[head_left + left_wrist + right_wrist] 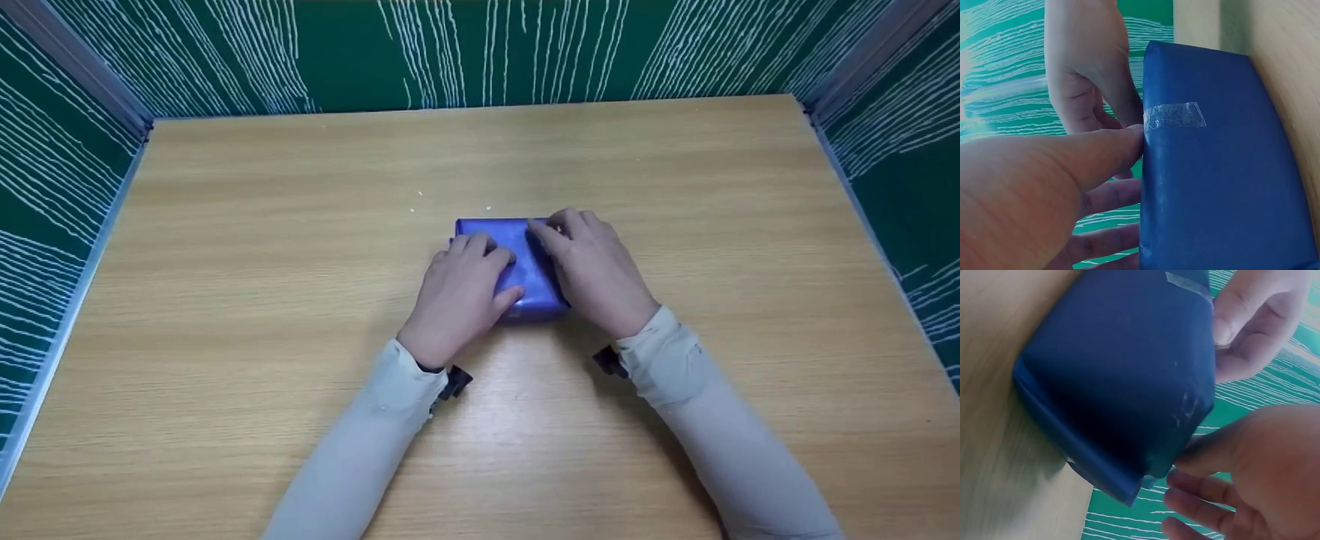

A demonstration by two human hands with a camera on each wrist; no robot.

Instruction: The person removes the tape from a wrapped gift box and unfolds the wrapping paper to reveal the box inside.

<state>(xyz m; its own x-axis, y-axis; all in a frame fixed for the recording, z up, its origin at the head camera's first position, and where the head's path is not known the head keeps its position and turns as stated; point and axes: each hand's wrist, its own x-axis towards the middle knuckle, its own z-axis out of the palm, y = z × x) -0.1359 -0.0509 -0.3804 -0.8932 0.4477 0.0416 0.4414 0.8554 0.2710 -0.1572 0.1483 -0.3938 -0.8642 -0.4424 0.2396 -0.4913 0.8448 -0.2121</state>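
A box-shaped package (536, 289) in shiny blue wrapping paper lies flat on the table. My left hand (459, 289) rests on its top left part, fingers spread over the top and thumb at the near upper edge. Beside that thumb, a strip of clear tape (1175, 115) runs over the edge onto the near side. My right hand (598, 268) is at the package's right end, where thumb and fingers pinch the paper at the upper edge. Below them, a folded flap of wrapping paper (1095, 467) sticks out from that end.
The wooden table (262, 300) stretches around the package on all sides. Several tiny white scraps (420, 193) lie beyond it. Green panels with white streaks (352, 60) border the table at the back and both sides.
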